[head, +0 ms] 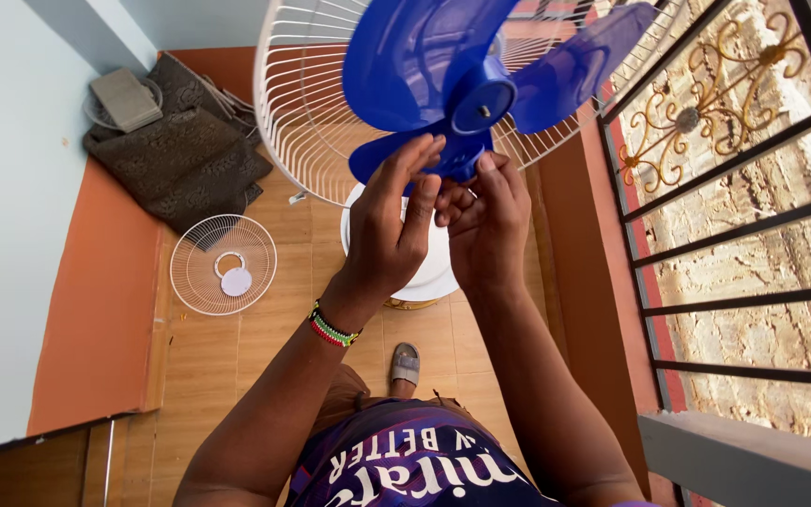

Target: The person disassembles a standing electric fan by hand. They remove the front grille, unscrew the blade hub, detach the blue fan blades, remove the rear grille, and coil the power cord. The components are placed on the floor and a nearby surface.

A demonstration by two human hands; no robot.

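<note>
Terracotta floor tiles (237, 347) spread below, with orange skirting along pale blue walls and a black barred window grille (734, 235) on the right. Next in size comes the white wire rear guard (302, 113) of a standing fan, tilted toward the camera, its round white base (429, 272) down on the floor. Mounted in that guard is the blue blade assembly (424, 56), with the hub (482, 99) facing the person. A dark folded cloth (180, 160) lies in the far corner, and the detached front guard (223, 264) rests flat on the floor, well apart from the fan.

Both hands work just under the hub. The left hand (389, 225), a beaded band at its wrist, is half open with fingers curled up against the lowest blade. The right hand (488, 221) pinches at the hub's underside; whether it grips a small part I cannot tell.

Risks, as I judge them: the blade could spin under the fingers and slip, or a pull off-axis might tip the stand, since only the base steadies it.
</note>
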